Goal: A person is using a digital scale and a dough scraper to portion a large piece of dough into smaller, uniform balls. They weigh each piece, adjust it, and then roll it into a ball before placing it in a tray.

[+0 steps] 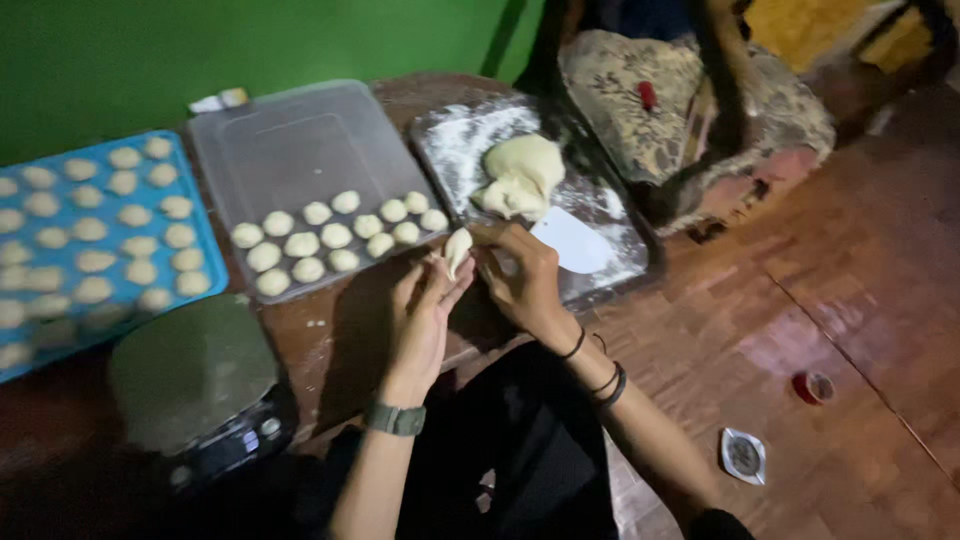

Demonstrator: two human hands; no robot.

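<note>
I held a small dough piece (pixel 457 247) between my left hand (pixel 425 310) and right hand (pixel 525 280), fingers closed on it, at the table's (pixel 330 330) front edge.

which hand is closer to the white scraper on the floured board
Right. The right hand is beside the white scraper, its fingers close to or touching the scraper's near edge on the floured board. The left hand is farther off, holding a small dough piece.
</note>
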